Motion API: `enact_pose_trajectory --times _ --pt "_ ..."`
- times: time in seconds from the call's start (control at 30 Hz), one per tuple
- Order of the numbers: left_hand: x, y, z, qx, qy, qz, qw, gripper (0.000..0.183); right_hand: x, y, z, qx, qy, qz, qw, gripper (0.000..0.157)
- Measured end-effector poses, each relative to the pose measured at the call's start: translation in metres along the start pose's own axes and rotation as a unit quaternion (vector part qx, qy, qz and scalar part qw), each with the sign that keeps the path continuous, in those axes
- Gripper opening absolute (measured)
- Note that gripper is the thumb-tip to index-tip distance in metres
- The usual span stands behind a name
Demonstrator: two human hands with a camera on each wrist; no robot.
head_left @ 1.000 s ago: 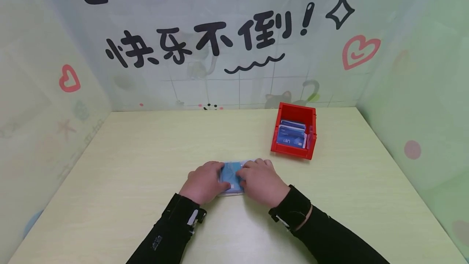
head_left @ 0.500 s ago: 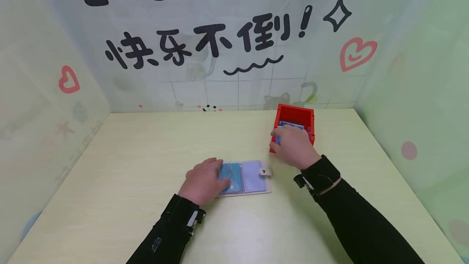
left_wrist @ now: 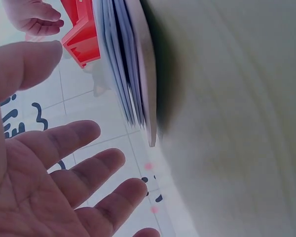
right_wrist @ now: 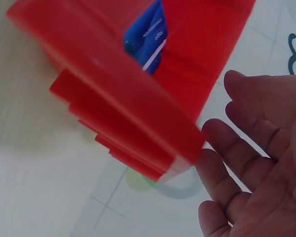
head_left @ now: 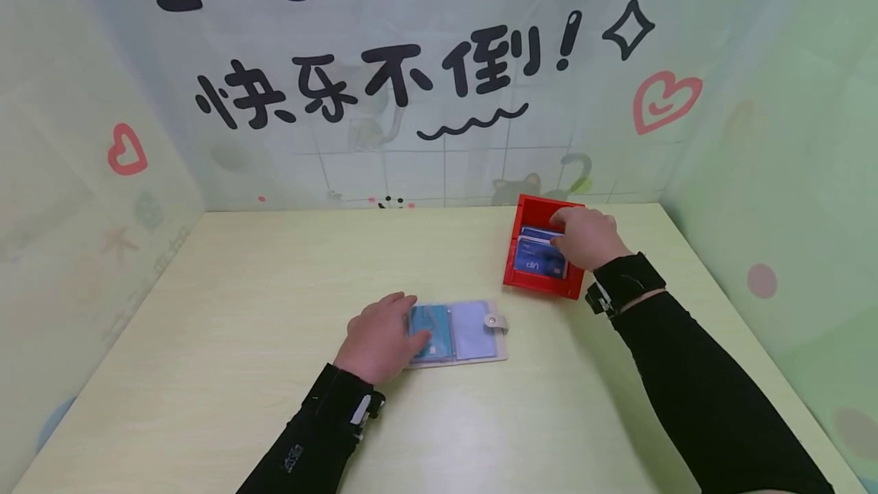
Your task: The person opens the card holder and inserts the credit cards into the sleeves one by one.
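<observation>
A small card holder (head_left: 475,330) lies spread on the table, with a light-blue card (head_left: 432,328) in its left pocket and a snap tab on its right side. My left hand (head_left: 380,338) is at the holder's left edge, thumb over the blue card in the head view. In the left wrist view its fingers are spread beside the holder's stacked sleeves (left_wrist: 119,54). My right hand (head_left: 591,237) is over the right side of a red box (head_left: 542,287) holding several blue cards (head_left: 539,256). The right wrist view shows its fingers (right_wrist: 234,148) loosely bent, nothing between them.
The red box stands at the back right of the pale wooden table (head_left: 309,265). Behind the table hangs a printed backdrop (head_left: 384,166), and cloth panels (head_left: 775,197) close in both sides.
My right hand has left the card holder, reached across to the red box and shifted to its right side, uncovering the blue cards. The left hand has stayed nearly still at the holder.
</observation>
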State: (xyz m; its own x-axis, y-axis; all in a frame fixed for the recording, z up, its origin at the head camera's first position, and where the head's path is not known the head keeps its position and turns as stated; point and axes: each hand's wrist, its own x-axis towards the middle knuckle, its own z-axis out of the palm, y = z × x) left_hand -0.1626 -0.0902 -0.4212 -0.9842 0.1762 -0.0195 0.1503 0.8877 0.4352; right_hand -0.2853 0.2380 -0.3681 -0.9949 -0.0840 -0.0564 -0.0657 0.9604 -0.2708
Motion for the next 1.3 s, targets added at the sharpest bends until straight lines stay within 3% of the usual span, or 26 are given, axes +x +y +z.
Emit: enact_pose_trajectory --times 0.2,0.43,0.63,0.77,1.3 --pt "0.000 0.001 0.000 0.001 0.005 0.001 1.0000 0.062 0.010 0.003 0.010 -0.026 -0.024 -0.017 0.999 0.049" --pt "0.000 0.000 0.003 0.007 0.004 0.001 1.0000 0.062 0.025 0.001 0.033 -0.119 -0.047 -0.038 0.991 0.054" --pt "0.001 0.000 0.003 0.011 0.006 0.000 0.9999 0.062 0.026 -0.006 0.042 -0.162 -0.051 -0.040 0.985 0.043" --pt "0.001 0.000 0.003 0.011 0.008 0.002 0.9999 0.061 0.026 -0.010 0.043 -0.176 -0.050 -0.038 0.982 0.036" --pt "0.000 -0.001 0.004 -0.003 0.008 -0.002 1.0000 0.060 0.027 -0.016 0.044 -0.206 -0.058 -0.031 0.976 0.032"
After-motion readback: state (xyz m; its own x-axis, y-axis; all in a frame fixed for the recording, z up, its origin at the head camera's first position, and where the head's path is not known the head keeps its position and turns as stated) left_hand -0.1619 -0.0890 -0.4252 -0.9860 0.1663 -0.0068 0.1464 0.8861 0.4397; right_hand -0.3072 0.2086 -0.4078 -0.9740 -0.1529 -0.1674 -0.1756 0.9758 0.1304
